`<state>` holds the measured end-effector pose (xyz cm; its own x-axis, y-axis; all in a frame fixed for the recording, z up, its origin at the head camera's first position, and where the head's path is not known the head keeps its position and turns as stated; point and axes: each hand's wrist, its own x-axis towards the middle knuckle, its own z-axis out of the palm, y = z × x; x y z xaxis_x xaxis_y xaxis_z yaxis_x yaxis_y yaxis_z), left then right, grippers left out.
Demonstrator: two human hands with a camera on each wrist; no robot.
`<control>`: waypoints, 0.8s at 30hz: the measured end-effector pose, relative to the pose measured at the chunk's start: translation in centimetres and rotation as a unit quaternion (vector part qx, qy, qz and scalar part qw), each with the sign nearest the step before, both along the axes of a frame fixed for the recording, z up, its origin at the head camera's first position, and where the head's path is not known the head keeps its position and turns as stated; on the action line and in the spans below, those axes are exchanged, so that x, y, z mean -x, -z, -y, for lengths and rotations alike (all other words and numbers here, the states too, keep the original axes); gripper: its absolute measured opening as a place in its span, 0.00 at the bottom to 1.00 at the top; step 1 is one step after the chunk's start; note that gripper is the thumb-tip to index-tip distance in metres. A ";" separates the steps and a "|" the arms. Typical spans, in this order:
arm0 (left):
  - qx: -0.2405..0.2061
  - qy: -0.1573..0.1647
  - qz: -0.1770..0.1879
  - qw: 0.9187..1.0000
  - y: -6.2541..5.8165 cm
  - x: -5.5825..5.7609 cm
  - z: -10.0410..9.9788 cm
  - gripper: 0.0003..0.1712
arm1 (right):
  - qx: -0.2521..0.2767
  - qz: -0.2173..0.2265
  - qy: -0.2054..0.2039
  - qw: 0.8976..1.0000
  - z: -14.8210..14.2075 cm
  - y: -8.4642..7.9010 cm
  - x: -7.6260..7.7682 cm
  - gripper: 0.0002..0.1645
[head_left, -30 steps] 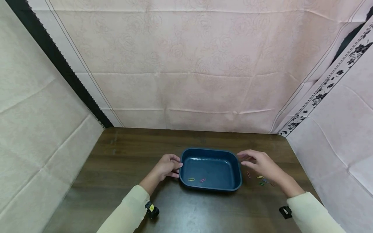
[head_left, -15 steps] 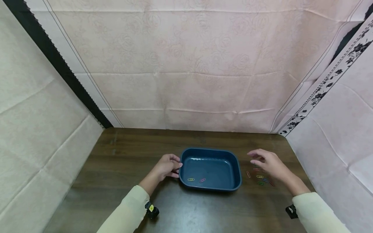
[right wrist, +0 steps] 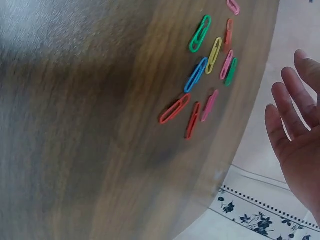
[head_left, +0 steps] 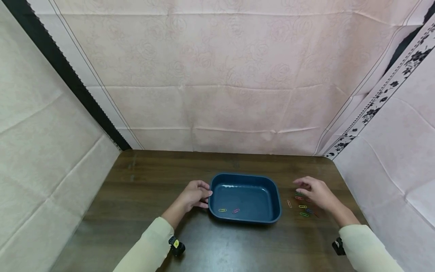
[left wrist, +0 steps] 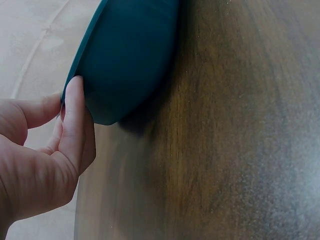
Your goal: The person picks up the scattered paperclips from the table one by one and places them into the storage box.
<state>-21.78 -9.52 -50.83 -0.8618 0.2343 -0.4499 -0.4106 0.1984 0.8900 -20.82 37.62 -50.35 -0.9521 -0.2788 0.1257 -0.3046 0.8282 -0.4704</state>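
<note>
A blue rectangular tray (head_left: 255,202) sits on the table, with a yellow paper clip (head_left: 222,210) and a pink paper clip (head_left: 236,211) lying inside it near the front left. My left hand (head_left: 196,194) pinches the tray's left rim between thumb and fingers, as the left wrist view also shows. My right hand (head_left: 315,192) hovers to the right of the tray, over the far side of a group of loose paper clips. In the right wrist view its fingers (right wrist: 292,97) are spread and relaxed, holding nothing. Among the loose clips are a blue clip (right wrist: 195,75) and a green clip (right wrist: 200,34).
The brown wooden table (head_left: 163,166) carries several loose red, pink, green, yellow and blue clips right of the tray. Pale cloth (head_left: 217,94) hangs behind the table's back edge, and more cloth stands along both sides.
My right hand has moved right, away from the tray's right rim to the loose paper clips. My left hand keeps its grip on the tray, and the two clips inside lie as before.
</note>
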 end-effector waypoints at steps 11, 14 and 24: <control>0.001 0.001 0.000 1.000 0.0 0.0 0.0 0.18 | 0.002 0.026 0.013 1.000 -0.9 1.4 0.9 0.12; 0.000 0.001 -0.001 1.000 0.0 0.0 0.0 0.18 | -0.008 0.028 0.012 0.999 -1.2 1.9 1.1 0.10; 0.000 0.003 -0.006 1.000 -0.1 -0.1 0.0 0.19 | -0.019 0.063 0.016 0.998 -1.4 3.1 1.6 0.04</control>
